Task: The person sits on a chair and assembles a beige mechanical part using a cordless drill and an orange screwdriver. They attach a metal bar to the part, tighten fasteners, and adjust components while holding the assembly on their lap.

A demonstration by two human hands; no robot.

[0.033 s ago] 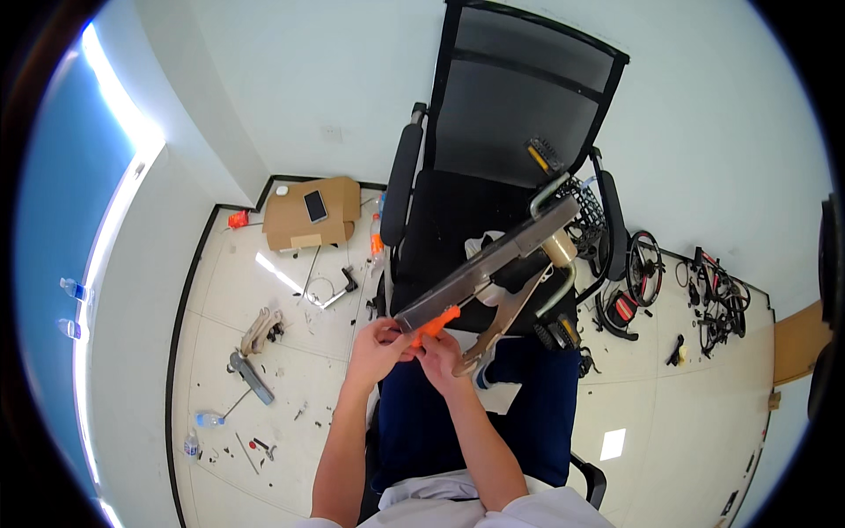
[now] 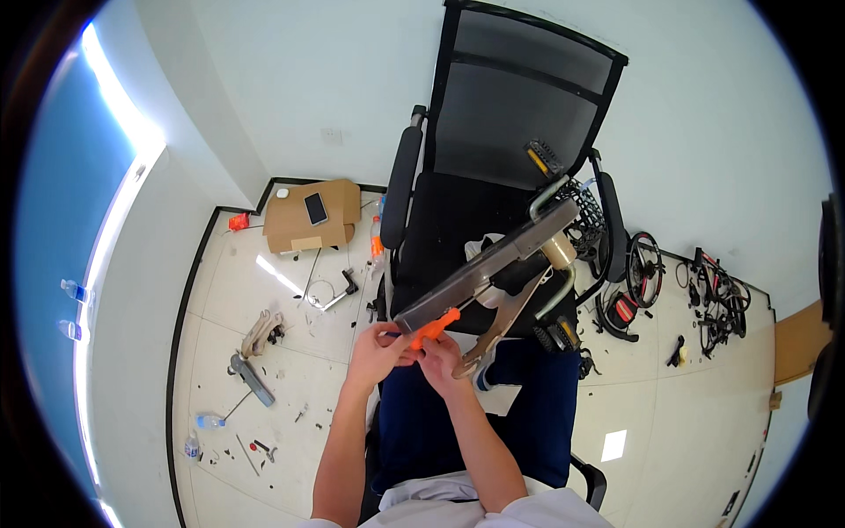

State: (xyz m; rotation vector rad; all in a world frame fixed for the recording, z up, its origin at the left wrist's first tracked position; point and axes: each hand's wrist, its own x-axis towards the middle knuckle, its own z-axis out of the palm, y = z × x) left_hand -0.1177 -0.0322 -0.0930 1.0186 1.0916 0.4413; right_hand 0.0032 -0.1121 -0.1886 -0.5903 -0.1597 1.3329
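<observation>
A grey metal bicycle frame part (image 2: 488, 264) slants from the black office chair's seat (image 2: 458, 207) down toward me. At its far end are two crank arms with black-and-yellow pedals, an upper pedal (image 2: 544, 157) and a lower pedal (image 2: 558, 334). My right hand (image 2: 438, 361) is closed around the lower part of an orange-handled tool (image 2: 436, 328), whose working end I cannot make out. Beside it, my left hand (image 2: 377, 354) pinches at the near end of the frame part; its fingertips are partly hidden. A brownish curved bracket (image 2: 506, 321) extends past my right hand.
Flattened cardboard (image 2: 299, 238) with a phone (image 2: 316, 208) lies on the floor at the left. Nearer are a grey tool-like part (image 2: 253, 380), a water bottle (image 2: 210, 421) and scattered small parts. Bicycle wheels (image 2: 645, 268) and other black parts (image 2: 723, 308) lie along the right wall.
</observation>
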